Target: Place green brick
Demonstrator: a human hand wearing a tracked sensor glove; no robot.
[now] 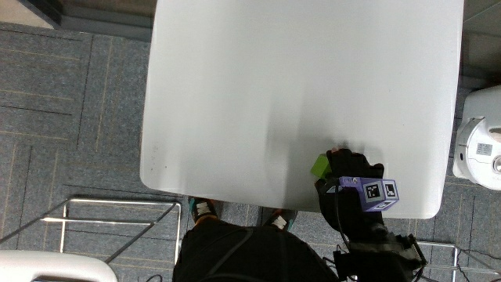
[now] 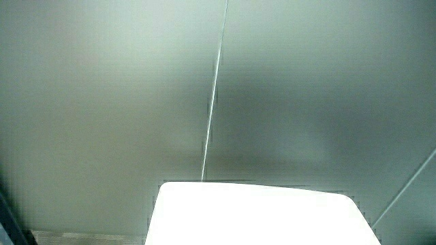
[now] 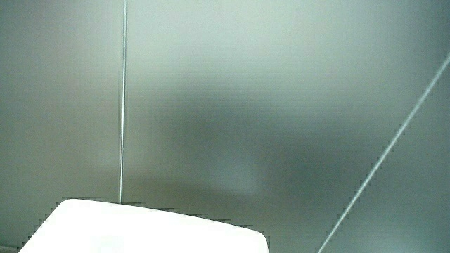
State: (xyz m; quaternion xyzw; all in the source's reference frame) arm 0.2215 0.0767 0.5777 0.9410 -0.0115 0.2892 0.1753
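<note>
Resting on the white table (image 1: 258, 94) close to its edge nearest the person: the hand (image 1: 351, 168), black-gloved, fingers curled together around the green brick (image 1: 321, 166), clamped on it. Green brick showing only partly, poking out from the fingertips on the side away from the cube; touching or just above the tabletop, cannot tell which. Small patterned cube (image 1: 379, 192), purple with black-and-white markings, sitting on the back of the hand, nearer to the person than the brick. Forearm (image 1: 360, 227) reaching out over the table's near edge, running from the cube down toward the person.

Placed by the table alone: brick and hand both near the near edge, not far from one of its rounded corners, well apart from the table's middle. Bare tabletop elsewhere, pale and evenly lit, with a faint grey shadow just beside the brick toward the middle.

Standing on the grey carpet beside the table, level with the hand: a white rounded device (image 1: 479, 145), apart from the table's edge. Lying under the table's near edge, away from the hand: a metal frame (image 1: 117, 215).

Showing in both side views only a pale wall (image 2: 306, 88) with thin seams and a bright strip of tabletop (image 3: 148, 228); no hand or brick visible there, so going by the main view.
</note>
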